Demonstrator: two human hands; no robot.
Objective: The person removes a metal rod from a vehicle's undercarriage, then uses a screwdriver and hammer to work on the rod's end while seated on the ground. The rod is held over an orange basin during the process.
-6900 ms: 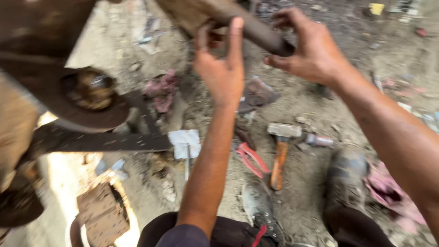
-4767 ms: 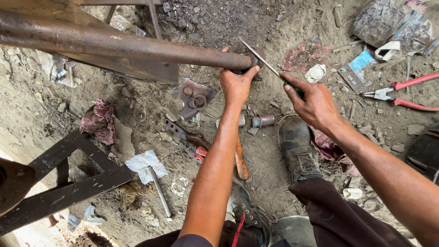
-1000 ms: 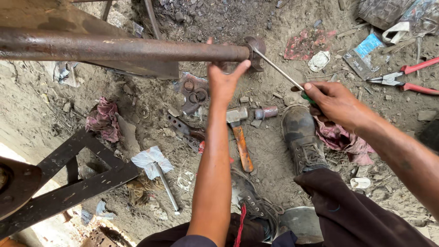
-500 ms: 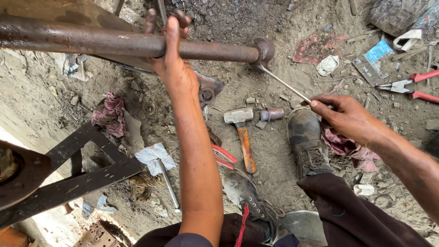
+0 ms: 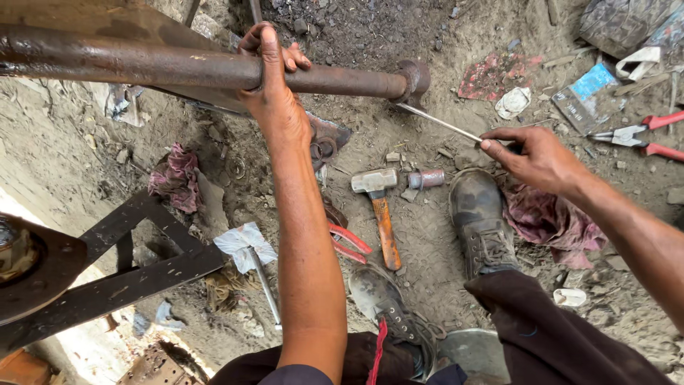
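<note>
The left hand (image 5: 274,93) has moved up from the pipe's end and now wraps the rusty pipe (image 5: 142,68) mid-length, steadying it. The right hand (image 5: 534,157) still pinches the thin rod (image 5: 442,122) poking into the pipe's collar (image 5: 413,78).

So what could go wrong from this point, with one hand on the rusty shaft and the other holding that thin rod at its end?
The thin rod is pinched only by the right hand, so it could slip or bend at the shaft's end collar. The left hand wraps the rusty shaft bare, so rough metal may scrape it. A hammer and red-handled pliers lie beside the boots, a possible tripping hazard.
</note>
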